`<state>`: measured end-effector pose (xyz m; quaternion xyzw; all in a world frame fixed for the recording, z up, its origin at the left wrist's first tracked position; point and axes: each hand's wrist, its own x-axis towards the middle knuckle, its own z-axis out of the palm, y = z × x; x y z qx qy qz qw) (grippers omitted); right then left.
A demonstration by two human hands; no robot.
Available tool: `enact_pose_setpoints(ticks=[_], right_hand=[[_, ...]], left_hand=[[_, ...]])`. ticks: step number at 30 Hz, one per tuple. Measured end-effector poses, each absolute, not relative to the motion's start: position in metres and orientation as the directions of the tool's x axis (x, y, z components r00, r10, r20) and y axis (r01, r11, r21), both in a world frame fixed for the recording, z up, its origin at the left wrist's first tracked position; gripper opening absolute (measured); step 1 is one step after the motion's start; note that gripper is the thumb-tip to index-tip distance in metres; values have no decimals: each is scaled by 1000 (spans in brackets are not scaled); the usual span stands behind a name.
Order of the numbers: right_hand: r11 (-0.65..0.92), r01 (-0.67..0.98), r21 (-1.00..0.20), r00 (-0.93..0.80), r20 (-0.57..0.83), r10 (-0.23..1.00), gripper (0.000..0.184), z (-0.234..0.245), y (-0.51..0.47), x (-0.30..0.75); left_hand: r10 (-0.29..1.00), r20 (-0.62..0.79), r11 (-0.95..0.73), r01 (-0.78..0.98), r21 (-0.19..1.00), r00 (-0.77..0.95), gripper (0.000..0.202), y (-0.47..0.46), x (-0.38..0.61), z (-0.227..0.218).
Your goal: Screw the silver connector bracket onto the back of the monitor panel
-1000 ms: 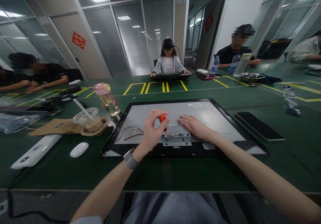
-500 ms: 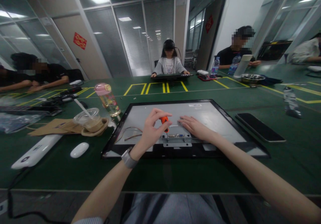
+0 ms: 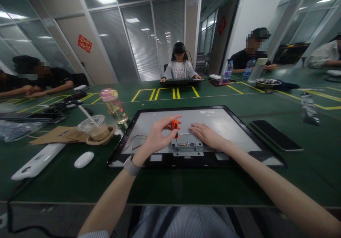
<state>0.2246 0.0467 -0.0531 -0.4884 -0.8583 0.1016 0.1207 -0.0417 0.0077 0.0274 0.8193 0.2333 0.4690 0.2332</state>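
A flat display panel (image 3: 234,135) lies back side up on the green table, with a black frame around its grey metal back. Near its front edge sits a metal bracket (image 3: 188,153) with video ports. My left hand (image 3: 157,135), a watch on its wrist, holds an orange and black screwdriver (image 3: 174,125) between thumb and fingers. The screwdriver stands nearly upright, its shaft pointing down at the bracket's left part; the tip is too small to make out. My right hand (image 3: 209,135) lies flat on the panel beside the bracket, fingers stretched out.
To the right lies a black phone (image 3: 275,135). On the left are a white mouse (image 3: 84,159), a power strip (image 3: 37,163), a plastic cup (image 3: 96,128) and a pink-lidded bottle (image 3: 115,106). Several people sit around the table, one directly opposite (image 3: 179,67).
My left hand has shifted slightly left and its wrist has turned, with fingers reshaped around the screwdriver handle. My right hand stays in place on the panel.
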Motion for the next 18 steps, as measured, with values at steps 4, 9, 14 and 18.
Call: enact_pose_setpoints(ticks=[4,9,14,18], right_hand=[[500,808,-311,-488,121,864,57,-55,48,225],[500,807,-314,-491,111,864,59,-53,47,224],[497,806,-322,-494,98,864,58,-50,45,223],[501,809,-308,-491,114,864,57,-52,45,223]], left_hand=[[661,605,-721,155,675,444,44,9,-52,35],[735,627,-647,-10,763,258,41,13,-50,33],[800,592,-580,-123,805,98,35,11,-25,11],[810,580,-571,-105,814,93,38,7,-11,-4]])
